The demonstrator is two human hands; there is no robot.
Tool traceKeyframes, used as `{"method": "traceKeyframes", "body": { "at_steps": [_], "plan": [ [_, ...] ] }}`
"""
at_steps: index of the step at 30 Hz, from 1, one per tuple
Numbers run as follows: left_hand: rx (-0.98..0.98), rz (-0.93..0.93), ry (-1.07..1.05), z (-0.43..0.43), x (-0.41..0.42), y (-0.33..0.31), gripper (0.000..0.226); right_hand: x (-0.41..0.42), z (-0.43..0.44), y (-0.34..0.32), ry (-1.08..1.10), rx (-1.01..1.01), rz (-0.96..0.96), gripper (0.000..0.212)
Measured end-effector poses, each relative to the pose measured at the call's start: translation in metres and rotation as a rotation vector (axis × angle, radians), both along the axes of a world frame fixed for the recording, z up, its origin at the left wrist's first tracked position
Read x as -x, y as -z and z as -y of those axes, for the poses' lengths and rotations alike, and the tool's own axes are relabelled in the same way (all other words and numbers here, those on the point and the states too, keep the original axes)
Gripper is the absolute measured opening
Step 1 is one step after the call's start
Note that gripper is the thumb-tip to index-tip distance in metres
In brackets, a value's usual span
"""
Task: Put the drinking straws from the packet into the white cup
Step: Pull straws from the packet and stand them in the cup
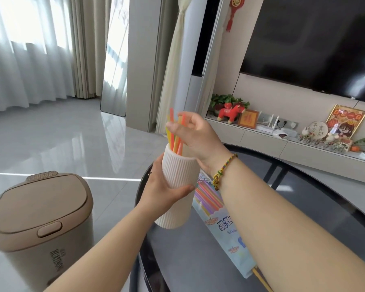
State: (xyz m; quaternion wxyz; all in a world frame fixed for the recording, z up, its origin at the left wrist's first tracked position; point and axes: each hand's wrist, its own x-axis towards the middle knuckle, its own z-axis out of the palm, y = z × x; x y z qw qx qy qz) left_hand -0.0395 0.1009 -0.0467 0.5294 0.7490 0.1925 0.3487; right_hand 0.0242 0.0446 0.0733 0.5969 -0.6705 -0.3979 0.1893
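A tall white ribbed cup [178,182] is tilted above the dark round table [303,207], and my left hand [162,189] grips its side. Several coloured straws [174,133] stand in the cup, their tops poking above the rim. My right hand [195,131] is over the rim with its fingers closed around the upper ends of the straws. The straw packet [223,224], pale blue with printed pictures, lies flat on the table under my right forearm; more coloured straws show through it, and a yellow one sticks out of its near end.
A beige lidded bin [40,224] stands on the floor to the left of the table. Behind the table runs a low TV bench [261,142] with ornaments, under a wall-mounted television [314,43]. Glossy grey floor stretches left toward the curtains.
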Motion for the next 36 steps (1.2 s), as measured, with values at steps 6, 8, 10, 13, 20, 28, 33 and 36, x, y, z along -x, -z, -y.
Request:
{"method": "traceKeyframes", "body": {
  "at_steps": [6, 8, 10, 13, 20, 28, 33, 36],
  "plan": [
    [0.002, -0.078, -0.002, 0.008, 0.016, 0.017, 0.090, -0.002, 0.016, -0.004, 0.052, 0.021, 0.091, 0.051],
    [-0.003, -0.104, -0.039, 0.012, 0.024, 0.021, 0.091, -0.002, 0.025, -0.004, 0.087, 0.035, 0.136, 0.052],
    [-0.022, -0.123, -0.091, 0.018, 0.031, 0.024, 0.088, -0.004, 0.036, -0.004, 0.118, 0.020, 0.144, 0.051],
    [-0.143, -0.047, -0.249, 0.036, 0.043, 0.027, 0.067, -0.008, 0.059, 0.002, 0.168, 0.022, 0.160, 0.049],
    [-0.523, -0.233, 0.230, 0.094, 0.044, 0.054, 0.034, -0.032, 0.135, 0.070, 0.363, 0.307, 0.149, 0.054],
    [-0.703, -0.477, 0.391, 0.111, 0.006, 0.078, 0.049, -0.031, 0.200, 0.146, 0.421, 0.968, 0.258, 0.079],
    [-0.763, -0.508, 0.387, 0.125, -0.022, 0.084, 0.050, -0.026, 0.205, 0.167, 0.484, 1.151, 0.343, 0.071],
    [-0.780, -0.503, 0.379, 0.131, -0.032, 0.088, 0.048, -0.032, 0.200, 0.171, 0.583, 1.187, 0.432, 0.060]
  ]
}}
